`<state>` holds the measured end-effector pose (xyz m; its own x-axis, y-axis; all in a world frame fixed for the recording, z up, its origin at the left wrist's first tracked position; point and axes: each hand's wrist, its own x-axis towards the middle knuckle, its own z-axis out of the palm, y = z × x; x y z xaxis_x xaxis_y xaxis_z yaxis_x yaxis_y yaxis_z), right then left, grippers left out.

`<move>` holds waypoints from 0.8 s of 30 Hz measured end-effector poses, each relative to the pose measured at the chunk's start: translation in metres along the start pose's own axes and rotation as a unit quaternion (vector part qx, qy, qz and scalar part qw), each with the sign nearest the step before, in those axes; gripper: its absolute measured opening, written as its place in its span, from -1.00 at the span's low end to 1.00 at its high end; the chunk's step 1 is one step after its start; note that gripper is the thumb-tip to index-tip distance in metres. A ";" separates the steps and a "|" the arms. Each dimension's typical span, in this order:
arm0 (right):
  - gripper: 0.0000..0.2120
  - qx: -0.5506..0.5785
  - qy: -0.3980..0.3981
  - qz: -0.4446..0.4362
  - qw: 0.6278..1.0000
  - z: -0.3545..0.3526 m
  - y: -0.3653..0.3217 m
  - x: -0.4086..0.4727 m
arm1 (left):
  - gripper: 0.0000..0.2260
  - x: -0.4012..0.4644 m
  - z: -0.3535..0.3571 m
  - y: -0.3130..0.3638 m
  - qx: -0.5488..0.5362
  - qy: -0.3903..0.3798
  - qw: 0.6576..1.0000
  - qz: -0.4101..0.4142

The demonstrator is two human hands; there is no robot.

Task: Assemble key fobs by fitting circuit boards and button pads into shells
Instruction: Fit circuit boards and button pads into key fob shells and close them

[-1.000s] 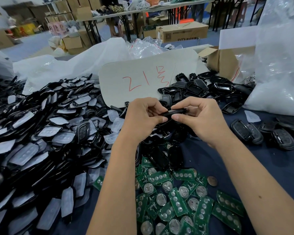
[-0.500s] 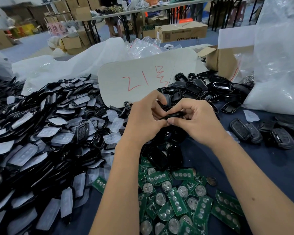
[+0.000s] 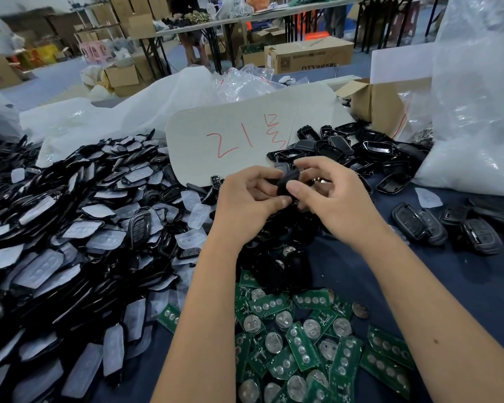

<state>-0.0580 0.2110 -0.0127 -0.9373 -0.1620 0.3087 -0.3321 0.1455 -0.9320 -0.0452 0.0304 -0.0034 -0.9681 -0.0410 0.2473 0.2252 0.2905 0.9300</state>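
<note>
Head view: both hands meet above the bench, pinching one black key fob shell [image 3: 288, 181] between them. The left hand [image 3: 250, 205] grips its near end with the thumb; the right hand [image 3: 329, 196] grips the side. The shell's long axis stands roughly upright, tilting away. Green circuit boards [image 3: 300, 341] lie nearer, below both wrists.

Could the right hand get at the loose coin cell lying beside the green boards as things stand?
Probably not at once: the right hand and left hand both grip a black fob shell. The coin cell itself lies uncovered on the cloth.
</note>
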 end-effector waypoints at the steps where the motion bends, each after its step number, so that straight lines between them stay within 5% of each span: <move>1: -0.79 0.012 0.008 0.010 1.000 0.001 0.000 0.001 | -0.67 0.000 0.000 -0.001 -0.050 0.012 0.998 -0.018; 3: -0.90 0.018 0.009 0.019 1.000 0.002 0.002 0.001 | -0.74 -0.001 -0.001 -0.002 -0.154 0.020 0.986 -0.057; 9: -0.64 0.052 0.007 0.027 0.998 0.008 0.001 -0.001 | -0.65 -0.002 -0.004 0.000 -0.352 -0.048 0.927 -0.119; 15: -0.85 0.149 -0.002 0.043 0.988 0.008 -0.004 -0.003 | -0.38 -0.006 -0.003 0.004 -0.354 -0.080 0.918 -0.161; 24: -0.73 0.148 0.006 0.058 0.987 0.006 -0.004 -0.003 | -0.39 -0.006 0.001 0.008 -0.347 -0.077 0.919 -0.172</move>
<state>-0.0535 0.2052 -0.0106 -0.9688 -0.1491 0.1982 -0.1794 -0.1304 -0.9751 -0.0375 0.0342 0.0024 -0.9872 0.1349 -0.0845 -0.1319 -0.3954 0.9090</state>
